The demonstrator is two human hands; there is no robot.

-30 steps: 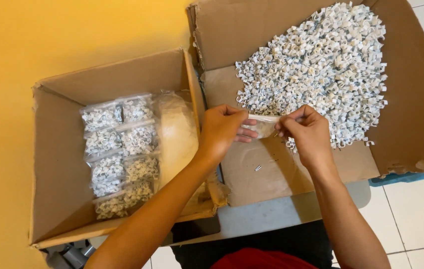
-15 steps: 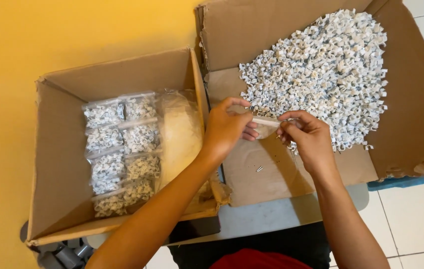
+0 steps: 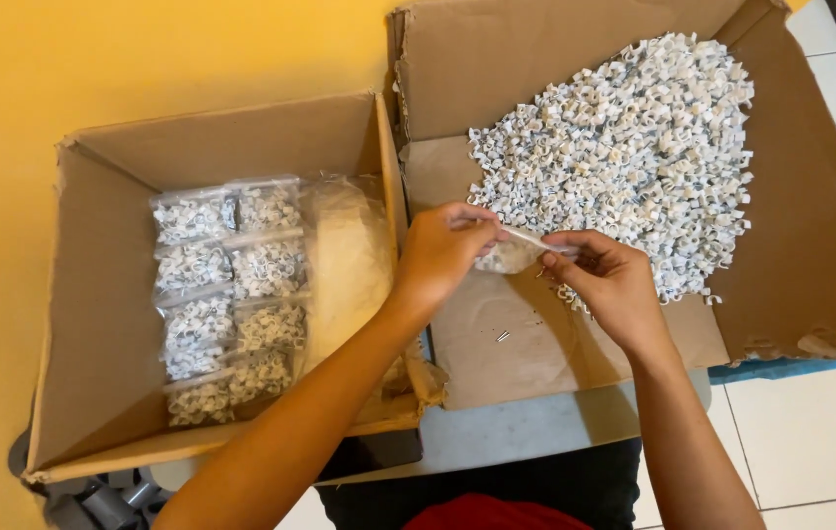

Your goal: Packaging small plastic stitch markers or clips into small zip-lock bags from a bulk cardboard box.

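My left hand [image 3: 442, 250] and my right hand [image 3: 606, 280] together pinch the top edge of a small clear plastic bag [image 3: 508, 255] filled with small white clips. The bag hangs between both hands over the floor of the right cardboard box [image 3: 575, 353]. Just beyond my hands lies a large loose heap of small white plastic clips [image 3: 624, 157]. In the left cardboard box [image 3: 104, 393], several filled clear bags of clips [image 3: 226, 294] lie in two rows, beside a bundle of empty clear bags [image 3: 344, 260].
A yellow wall [image 3: 45, 79] is behind the left box. A few loose small bits [image 3: 502, 337] lie on the right box's floor. White floor tiles [image 3: 810, 432] show at the lower right, and grey pipe pieces [image 3: 94, 505] at the lower left.
Both hands have stayed at the bag's top edge, with my fingers sliding slightly along it. The view has shifted a little.
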